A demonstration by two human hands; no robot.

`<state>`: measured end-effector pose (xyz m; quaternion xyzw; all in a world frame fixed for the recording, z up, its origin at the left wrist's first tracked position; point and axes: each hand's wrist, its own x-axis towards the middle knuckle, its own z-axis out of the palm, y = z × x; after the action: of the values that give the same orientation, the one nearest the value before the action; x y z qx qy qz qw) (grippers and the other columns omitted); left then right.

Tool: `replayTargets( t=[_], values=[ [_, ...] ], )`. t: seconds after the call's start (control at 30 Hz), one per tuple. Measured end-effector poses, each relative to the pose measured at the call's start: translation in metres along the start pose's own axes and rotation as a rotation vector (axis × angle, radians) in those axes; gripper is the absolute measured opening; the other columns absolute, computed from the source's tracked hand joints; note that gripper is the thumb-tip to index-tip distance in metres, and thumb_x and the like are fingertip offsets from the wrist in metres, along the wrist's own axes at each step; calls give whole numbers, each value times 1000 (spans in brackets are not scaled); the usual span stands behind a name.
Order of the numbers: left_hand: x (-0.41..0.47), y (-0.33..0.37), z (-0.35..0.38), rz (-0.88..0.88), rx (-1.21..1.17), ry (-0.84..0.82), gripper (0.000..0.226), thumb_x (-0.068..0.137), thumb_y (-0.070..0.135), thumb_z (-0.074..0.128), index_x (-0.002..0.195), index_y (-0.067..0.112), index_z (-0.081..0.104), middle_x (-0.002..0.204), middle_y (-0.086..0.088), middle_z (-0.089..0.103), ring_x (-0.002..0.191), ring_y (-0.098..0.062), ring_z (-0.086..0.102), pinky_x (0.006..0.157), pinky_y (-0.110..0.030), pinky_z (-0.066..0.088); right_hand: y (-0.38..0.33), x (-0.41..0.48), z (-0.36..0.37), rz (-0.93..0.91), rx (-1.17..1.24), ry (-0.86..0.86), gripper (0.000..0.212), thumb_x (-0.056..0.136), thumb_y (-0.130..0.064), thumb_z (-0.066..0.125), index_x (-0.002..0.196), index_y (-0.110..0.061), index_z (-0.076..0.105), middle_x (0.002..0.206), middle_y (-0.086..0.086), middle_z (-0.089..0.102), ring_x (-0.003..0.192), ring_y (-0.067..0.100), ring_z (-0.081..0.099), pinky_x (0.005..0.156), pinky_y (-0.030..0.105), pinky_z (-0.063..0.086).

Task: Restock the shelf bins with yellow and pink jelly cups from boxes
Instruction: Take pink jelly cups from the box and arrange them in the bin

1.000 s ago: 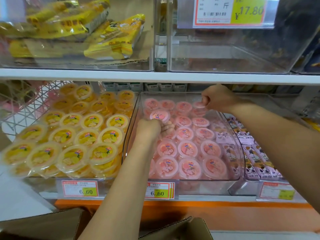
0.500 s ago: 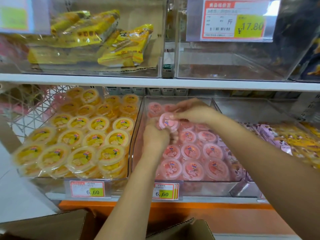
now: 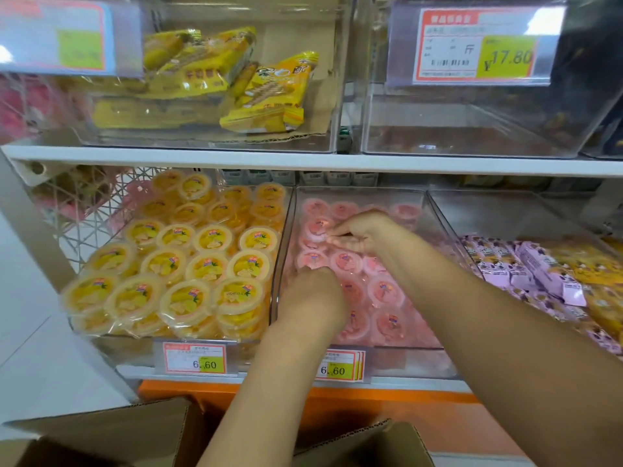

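Upper tag (image 3: 475,45), 1 o'clock: read ¥17.80, 斤
Yellow cups' tag (image 3: 194,358), 7 o'clock: read 6.60
Pink cups' tag (image 3: 340,366), 6 o'clock: read 6.60

Pink jelly cups (image 3: 384,291): round, sealed lids up, rows inside clear bin (image 3: 411,364). Yellow jelly cups (image 3: 209,264): stacked layers, lids up, just left of that bin. Cardboard boxes (image 3: 135,433) below bin, flaps open.

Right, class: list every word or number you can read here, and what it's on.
"¥17.80" and "斤": upper right price tag
"6.60": left lower tag, below yellow jelly cups
"6.60": right lower tag, below pink jelly cups
Upper left tag, snack packets, cup lids: too blurred.
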<state>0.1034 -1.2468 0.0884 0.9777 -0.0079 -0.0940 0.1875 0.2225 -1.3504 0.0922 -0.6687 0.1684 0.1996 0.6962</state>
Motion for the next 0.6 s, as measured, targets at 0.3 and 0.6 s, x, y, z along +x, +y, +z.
replayTargets(
  t=[0.3,0.6],
  values=[
    [-32,-27,2,214,-31,158,33,91,11,48,124,12,55,121,-12,58,105,-26,59,79,-25,42,11,-33,8,-164,-242,219,20,84,4,65,103,9,63,90,16,70,51,13,62,56,22,55],
    [-127,-91,75,372,-663,593,22,84,39,56,73,25,44,72,7,55,60,-10,53,56,-14,40,88,-177,-16,-271,-831,-460,16,84,0,64,78,-9,52,67,6,64,53,11,60,49,20,47]
  ],
)
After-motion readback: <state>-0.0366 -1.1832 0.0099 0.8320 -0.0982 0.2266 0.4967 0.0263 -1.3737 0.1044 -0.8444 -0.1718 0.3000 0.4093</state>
